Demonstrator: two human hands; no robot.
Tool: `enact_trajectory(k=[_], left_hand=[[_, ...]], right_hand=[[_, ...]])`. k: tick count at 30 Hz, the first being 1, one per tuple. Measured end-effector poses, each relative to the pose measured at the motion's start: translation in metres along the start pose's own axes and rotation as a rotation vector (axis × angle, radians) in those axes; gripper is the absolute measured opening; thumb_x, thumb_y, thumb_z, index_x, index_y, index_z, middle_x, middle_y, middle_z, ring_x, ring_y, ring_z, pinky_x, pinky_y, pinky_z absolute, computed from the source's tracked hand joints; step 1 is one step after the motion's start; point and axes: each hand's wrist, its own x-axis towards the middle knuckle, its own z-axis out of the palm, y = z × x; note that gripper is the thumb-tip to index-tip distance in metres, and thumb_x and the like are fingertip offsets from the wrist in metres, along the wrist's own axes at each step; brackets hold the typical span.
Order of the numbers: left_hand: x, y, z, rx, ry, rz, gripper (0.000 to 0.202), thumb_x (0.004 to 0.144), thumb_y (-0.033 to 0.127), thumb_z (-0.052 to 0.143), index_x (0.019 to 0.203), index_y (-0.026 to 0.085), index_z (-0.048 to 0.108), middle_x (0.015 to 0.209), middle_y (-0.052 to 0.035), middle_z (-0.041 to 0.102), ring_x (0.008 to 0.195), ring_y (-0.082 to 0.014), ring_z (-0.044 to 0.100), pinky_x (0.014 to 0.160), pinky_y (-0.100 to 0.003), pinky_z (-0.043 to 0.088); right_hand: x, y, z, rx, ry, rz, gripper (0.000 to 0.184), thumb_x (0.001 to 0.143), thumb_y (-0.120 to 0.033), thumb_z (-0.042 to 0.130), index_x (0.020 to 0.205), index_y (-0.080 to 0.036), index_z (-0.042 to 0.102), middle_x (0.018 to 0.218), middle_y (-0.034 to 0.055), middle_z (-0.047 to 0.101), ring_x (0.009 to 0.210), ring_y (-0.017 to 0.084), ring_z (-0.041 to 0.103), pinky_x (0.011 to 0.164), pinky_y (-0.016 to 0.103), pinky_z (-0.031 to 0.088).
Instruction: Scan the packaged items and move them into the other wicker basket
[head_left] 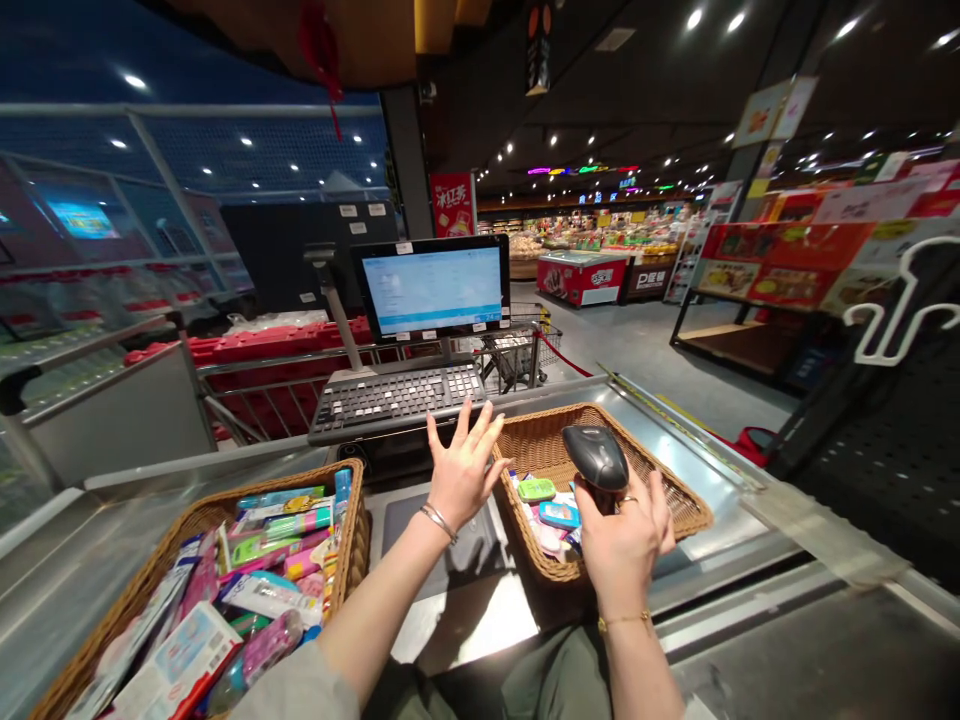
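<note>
Holding a black handheld barcode scanner (596, 457), right hand (622, 540) grip wrapped round its handle | left hand (463, 470) empty, fingers spread, left of grip near grey keyboard (397, 398) | brown wicker basket (686, 510) of small packets just beneath grip

The oval plastic scanner (596, 457) is glossy black. The left woven wicker basket (351, 545) and the right woven wicker basket (679, 500) are tan with a plaited weave. The flat packets (225, 600) in the left one are pink, green, blue and white. The flat rectangular keyboard (397, 400) is black with grey keys. The black-framed monitor (433, 290) glows pale blue and white, and the steel counter (90, 560) is silver-grey.
</note>
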Motion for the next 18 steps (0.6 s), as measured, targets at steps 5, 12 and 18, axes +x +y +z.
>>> enact_trajectory(k=[5,12,18], left_hand=[[-0.012,-0.013,-0.014,0.011,0.022,-0.041,0.048,0.093,0.038,0.051,0.139,0.024,0.047,0.148,-0.0108,0.045,0.144,-0.0328,0.027,0.114,-0.07,-0.004],[-0.035,-0.026,-0.037,-0.007,0.06,-0.131,0.049,0.091,0.042,0.055,0.137,0.027,0.05,0.145,-0.0118,0.049,0.143,-0.0351,0.03,0.113,-0.071,-0.001],[-0.062,-0.038,-0.054,0.014,0.036,-0.194,0.047,0.091,0.042,0.055,0.135,0.027,0.051,0.145,-0.0121,0.049,0.142,-0.0353,0.032,0.111,-0.073,0.005]], right_hand=[[-0.007,-0.009,0.002,-0.005,-0.024,-0.061,0.04,0.081,-0.046,0.061,0.11,-0.019,0.066,0.129,0.0132,0.062,0.138,0.035,0.034,0.11,0.057,0.018],[-0.02,-0.029,0.004,0.018,-0.101,-0.176,0.038,0.083,-0.042,0.059,0.113,-0.02,0.065,0.13,0.014,0.06,0.14,0.034,0.032,0.11,0.061,0.019],[-0.036,-0.048,0.009,0.073,-0.183,-0.284,0.037,0.084,-0.041,0.06,0.112,-0.018,0.064,0.131,0.0134,0.06,0.142,0.033,0.029,0.111,0.061,0.02]])
